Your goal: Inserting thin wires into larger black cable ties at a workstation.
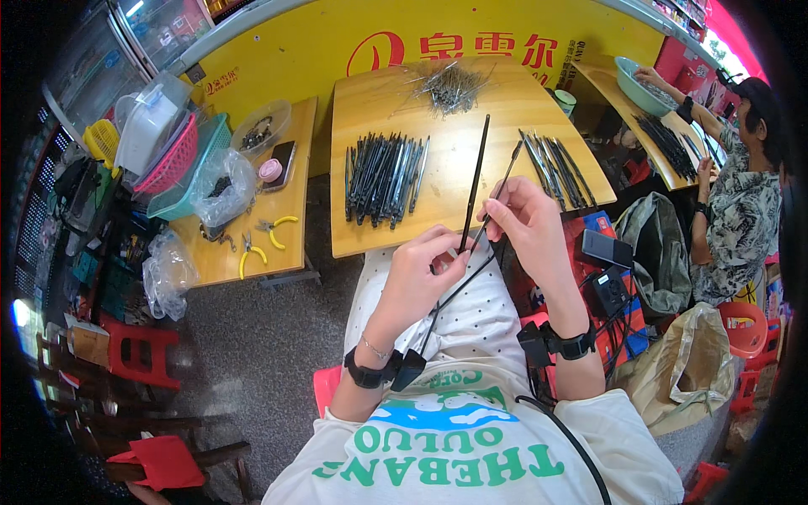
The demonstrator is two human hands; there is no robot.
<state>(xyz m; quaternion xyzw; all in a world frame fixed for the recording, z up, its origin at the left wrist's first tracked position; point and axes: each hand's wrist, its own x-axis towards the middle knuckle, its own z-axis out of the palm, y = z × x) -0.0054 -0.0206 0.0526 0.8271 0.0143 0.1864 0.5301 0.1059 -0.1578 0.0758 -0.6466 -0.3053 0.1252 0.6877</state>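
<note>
My left hand (427, 268) pinches a long thin black stick (478, 172), which points up and away over the table's near edge. Close beside it, my right hand (526, 223) has its thumb and fingers closed on a second slender dark stick (510, 165). The sticks' lower ends are partly hidden by my fingers. On the wooden table (454, 227) ahead, a dense row of black sticks (383, 181) lies to the left and a smaller row of dark sticks (557, 167) to the right. A loose heap of thin metal pins (453, 88) sits at the far side.
Yellow-handled pliers (251, 252), a pink round thing (270, 171) and plastic bags (223, 187) lie on the left side table with stacked baskets (181, 164). At right, another person (741, 185) works at a table with a green basin (644, 84). An open sack (682, 362) stands nearby.
</note>
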